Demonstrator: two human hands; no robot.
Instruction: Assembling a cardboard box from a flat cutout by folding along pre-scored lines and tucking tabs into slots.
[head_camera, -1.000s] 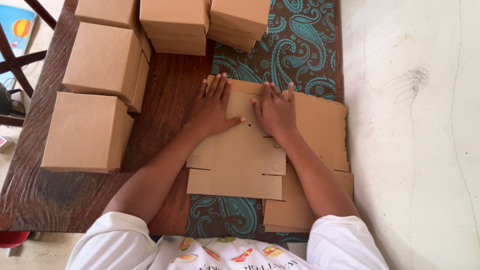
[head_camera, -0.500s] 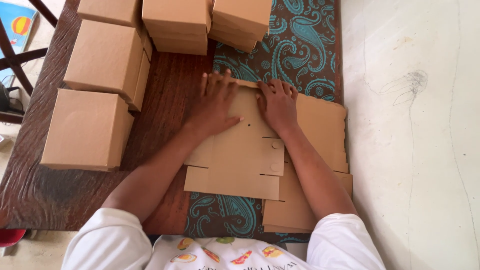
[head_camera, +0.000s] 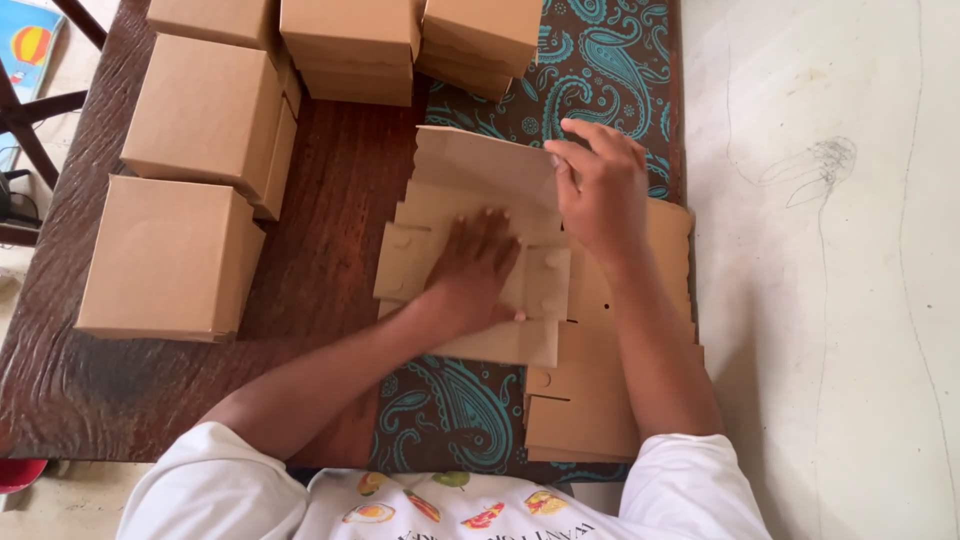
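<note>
Pressing the die-cut cardboard box blank (head_camera: 470, 270) flat, the left hand (head_camera: 475, 268) lies open-fingered while the right hand (head_camera: 600, 190) pinches its raised flap (head_camera: 480, 160), needing a firm crease.

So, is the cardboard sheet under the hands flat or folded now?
Partly folded: the right hand lifts the far flap while the left hand presses the cardboard sheet flat.

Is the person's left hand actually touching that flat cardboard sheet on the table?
Touching. The head view shows the left hand lying palm-down, fingers spread, flat on the cardboard sheet, with no gap, while the right hand grips its raised far flap.
</note>
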